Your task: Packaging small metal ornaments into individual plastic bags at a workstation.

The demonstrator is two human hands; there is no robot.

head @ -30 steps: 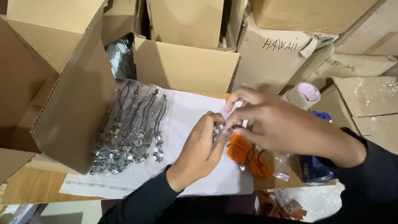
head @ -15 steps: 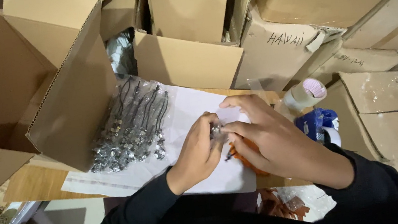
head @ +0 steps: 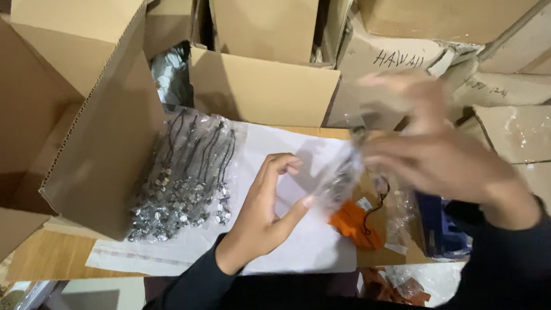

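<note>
A: Our left hand rests over the white paper sheet, thumb and fingers curved into an open ring, the fingertip just touching a small clear plastic packet.

B: And our right hand?

A: It is blurred, raised above the sheet's right edge. Its fingers seem to pinch the packet's upper end, though we cannot tell for sure through the blur.

B: So the packet hangs between both hands, over the sheet, with something dark and silvery inside.

A: Yes. Just under it lies an orange tag with a dark cord, on more clear wrapping.

B: To our left we see the pile of silver charms on black cords, spread on the sheet beside an open cardboard box flap.

A: A dark blue object sits below our right wrist.
</note>
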